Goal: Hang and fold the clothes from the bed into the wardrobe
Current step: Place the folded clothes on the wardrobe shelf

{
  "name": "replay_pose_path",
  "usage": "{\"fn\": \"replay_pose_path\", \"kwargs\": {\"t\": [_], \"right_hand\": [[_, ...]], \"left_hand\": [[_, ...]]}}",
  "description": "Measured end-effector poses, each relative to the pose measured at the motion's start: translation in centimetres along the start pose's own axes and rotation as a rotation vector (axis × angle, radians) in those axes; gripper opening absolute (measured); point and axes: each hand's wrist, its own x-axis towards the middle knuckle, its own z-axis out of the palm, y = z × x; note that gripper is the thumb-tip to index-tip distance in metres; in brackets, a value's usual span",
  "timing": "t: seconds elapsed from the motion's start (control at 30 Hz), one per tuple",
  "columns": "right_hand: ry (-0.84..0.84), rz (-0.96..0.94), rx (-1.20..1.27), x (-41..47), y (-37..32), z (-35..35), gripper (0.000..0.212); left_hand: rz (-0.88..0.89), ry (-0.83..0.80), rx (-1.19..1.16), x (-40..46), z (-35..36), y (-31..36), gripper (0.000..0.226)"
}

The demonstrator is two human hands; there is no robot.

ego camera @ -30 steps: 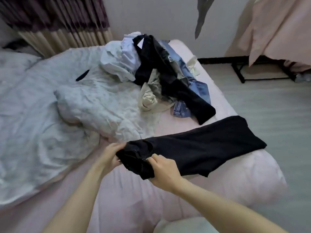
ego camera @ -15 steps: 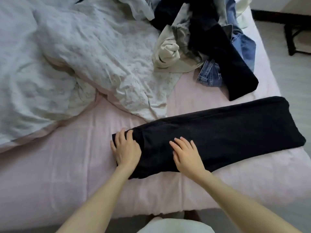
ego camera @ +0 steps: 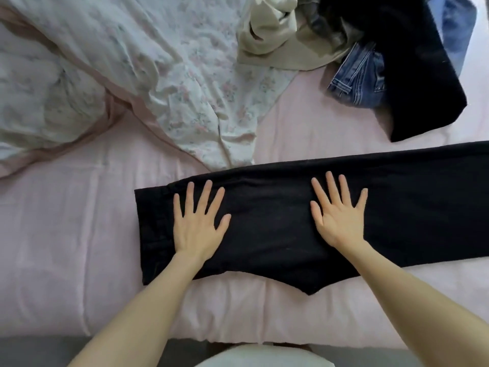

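Observation:
Black trousers lie flat across the pink bed sheet, folded lengthwise, with the waistband at the left and the legs running off the right edge of view. My left hand presses flat on the waist end with its fingers spread. Farther right on the same trousers, my right hand also lies flat with straight, spread fingers. A pile of other clothes sits at the top right: a beige garment, blue jeans and a black garment.
A rumpled floral duvet with a pink underside covers the upper left of the bed. The bed's near edge runs along the bottom, with grey floor below it. The wardrobe is out of view.
The hands went from gripping the bunched waist to laying the trousers flat. Now both palms are spread on the cloth and have slid farther right, and the camera looks more steeply down.

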Motion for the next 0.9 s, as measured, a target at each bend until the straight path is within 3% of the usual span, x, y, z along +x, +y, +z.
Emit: {"fn": "replay_pose_path", "kwargs": {"t": [0.17, 0.27, 0.37, 0.43, 0.57, 0.67, 0.73, 0.83, 0.9], "right_hand": [[-0.002, 0.103, 0.208, -1.7, -4.4, -2.2, 0.058], [0.032, -0.167, 0.227, -3.7, -10.6, -2.9, 0.057], [-0.005, -0.448, 0.205, -5.7, -16.8, -2.7, 0.057], [-0.104, -0.521, 0.115, -6.6, -19.7, -1.5, 0.057], [-0.187, -0.485, -0.005, -6.2, -20.6, -0.2, 0.056], [-0.21, -0.506, 0.045, -6.0, -20.1, -1.3, 0.054], [-0.168, -0.477, 0.228, -6.2, -19.8, -2.8, 0.051], [-0.092, -0.225, 0.802, -7.0, -19.7, -5.7, 0.04], [-0.262, -0.002, 1.236, -7.6, -19.2, -8.2, 0.033]], "left_hand": [[-0.029, 0.072, -0.061, -2.4, -2.4, -0.8, 0.056], [-0.257, 0.094, -0.205, -4.3, -2.4, -3.7, 0.067], [-0.557, -0.053, -0.428, -5.1, -1.7, -6.1, 0.101], [-0.673, -0.14, -0.601, -4.6, -1.4, -7.3, 0.118], [-0.577, -0.107, -0.64, -3.7, -1.6, -7.2, 0.116], [-0.555, -0.084, -0.762, -3.6, -2.3, -7.0, 0.11], [-0.533, -0.083, -0.923, -4.0, -3.4, -7.2, 0.105], [-0.426, -0.078, -1.053, -5.0, -5.9, -7.4, 0.098], [-0.328, -0.098, -1.153, -5.7, -8.4, -7.1, 0.088]]}}
